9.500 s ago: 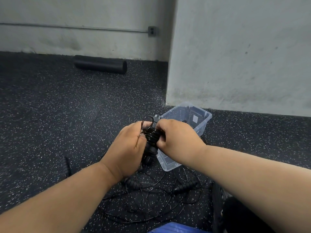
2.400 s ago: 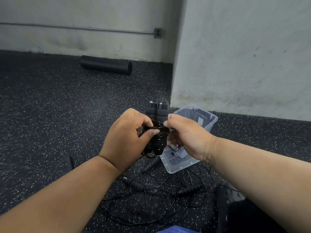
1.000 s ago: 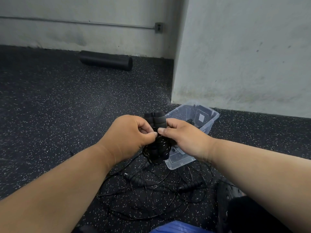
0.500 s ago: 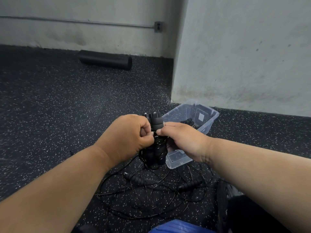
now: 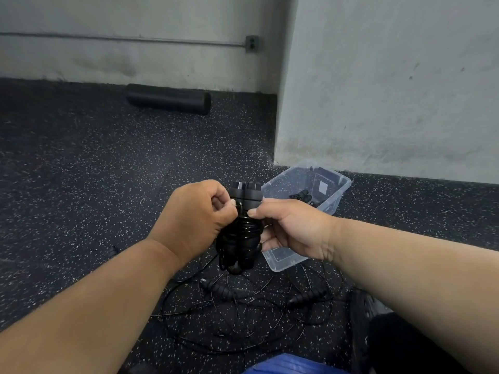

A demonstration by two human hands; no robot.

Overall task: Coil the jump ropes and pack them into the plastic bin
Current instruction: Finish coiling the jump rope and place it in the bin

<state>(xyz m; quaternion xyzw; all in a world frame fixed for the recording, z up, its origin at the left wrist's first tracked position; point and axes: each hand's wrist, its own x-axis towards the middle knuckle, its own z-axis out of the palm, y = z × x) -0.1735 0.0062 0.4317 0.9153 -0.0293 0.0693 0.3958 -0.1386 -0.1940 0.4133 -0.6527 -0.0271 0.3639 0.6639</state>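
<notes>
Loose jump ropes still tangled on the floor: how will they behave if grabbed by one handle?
The loose ropes look like thin black cord in overlapping loops, so probably floppy and apt to snag each other. Lifting one ribbed handle would likely drag neighbouring loops along. The cord looks light; the handles probably carry most of the weight.

Left hand (image 5: 198, 214) and right hand (image 5: 290, 229) both grip a coiled jump rope (image 5: 243, 228), handles upright, above speckled floor (image 5: 81, 184). Clear plastic bin (image 5: 334, 195) sits just behind, holding dark items. Loose ropes (image 5: 256, 306) lie tangled below; foam roller (image 5: 168, 98) rests against the wall.
</notes>
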